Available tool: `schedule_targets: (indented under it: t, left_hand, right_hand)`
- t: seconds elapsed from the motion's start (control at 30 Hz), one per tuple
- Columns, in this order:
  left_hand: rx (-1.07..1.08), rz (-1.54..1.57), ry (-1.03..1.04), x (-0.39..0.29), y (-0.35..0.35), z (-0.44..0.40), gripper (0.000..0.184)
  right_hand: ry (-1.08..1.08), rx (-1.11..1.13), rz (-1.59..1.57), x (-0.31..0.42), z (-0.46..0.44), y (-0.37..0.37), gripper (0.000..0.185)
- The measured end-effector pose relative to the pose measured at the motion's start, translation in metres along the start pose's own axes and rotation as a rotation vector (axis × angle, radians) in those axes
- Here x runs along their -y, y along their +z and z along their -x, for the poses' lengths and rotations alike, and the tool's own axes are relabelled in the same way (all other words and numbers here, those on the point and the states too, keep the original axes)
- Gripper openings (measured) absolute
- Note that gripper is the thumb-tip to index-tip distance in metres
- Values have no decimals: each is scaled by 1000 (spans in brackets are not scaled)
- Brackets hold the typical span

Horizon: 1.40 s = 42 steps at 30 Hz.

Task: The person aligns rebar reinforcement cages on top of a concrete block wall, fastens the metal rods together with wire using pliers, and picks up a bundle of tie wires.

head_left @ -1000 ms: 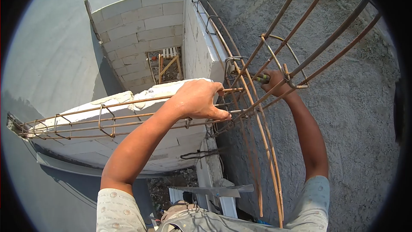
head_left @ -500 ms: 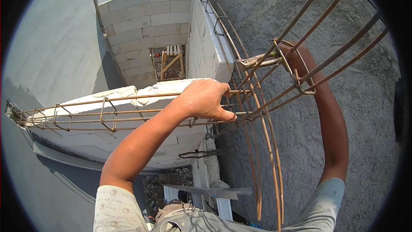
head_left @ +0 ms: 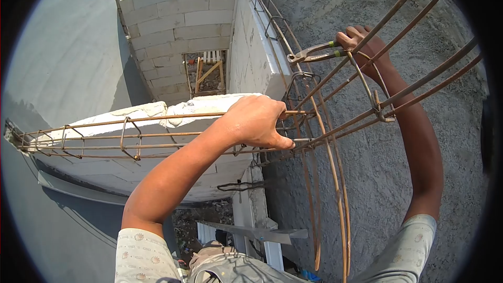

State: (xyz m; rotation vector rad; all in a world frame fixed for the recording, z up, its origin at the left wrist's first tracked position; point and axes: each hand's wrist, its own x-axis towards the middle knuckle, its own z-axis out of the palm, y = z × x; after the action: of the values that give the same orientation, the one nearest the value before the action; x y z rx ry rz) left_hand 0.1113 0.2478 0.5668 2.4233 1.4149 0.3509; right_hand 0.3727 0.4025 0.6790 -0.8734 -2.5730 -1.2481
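My left hand [head_left: 258,122] is closed around the end of the horizontal rebar cage [head_left: 126,139], thumb pointing right along the bars. My right hand [head_left: 367,47] grips a pair of pincers [head_left: 317,53] with green marks on the handles. The handles are slightly apart, and the pincers' head points left, near the rebar running along the right wall. A second rebar cage [head_left: 403,57] with a square stirrup [head_left: 385,107] slants up to the right, in front of my right wrist. Long thin bars [head_left: 335,188] hang down where the cages meet.
A pale block wall [head_left: 209,105] with rough mortar on top runs under the horizontal cage. Another block wall [head_left: 183,18] with an opening stands beyond it. A rough grey wall [head_left: 377,178] rises on the right. Rubble [head_left: 199,220] lies far below.
My right hand and the pincers have moved up, away from the bar junction, and the handles show more clearly. The slanting cage has shifted slightly right. My left hand keeps its hold.
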Motion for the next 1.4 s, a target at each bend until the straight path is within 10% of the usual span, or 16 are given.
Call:
schedule_targets:
  t: [0.1, 0.63, 0.73, 0.87, 1.0, 1.13, 1.3, 1.4]
  left_hand:
    - [3, 2, -17, 2, 0, 1, 77]
    - [2, 15, -11, 3, 2, 1, 76]
    - [10, 36, -12, 2, 1, 1, 76]
    - [-6, 27, -12, 6, 6, 2, 76]
    - [0, 47, -6, 3, -2, 0, 76]
    - [-24, 52, -10, 6, 2, 1, 79]
    - [2, 52, -37, 0, -6, 2, 80]
    - [19, 252, -148, -2, -13, -2, 67]
  right_hand:
    - [-287, -71, -214, -6, -5, -6, 7]
    - [-320, 116, -50, -2, -15, -8, 12]
    - [47, 112, 114, 10, -15, -14, 9]
    - [-323, 16, -87, -4, -16, -10, 14]
    - [2, 109, 87, 6, -14, -16, 16]
    - [-252, -95, -109, -2, 10, 14, 15]
    - [637, 298, -350, 25, 36, 4, 23]
    - [709, 453, -587, 4, 89, 46, 22]
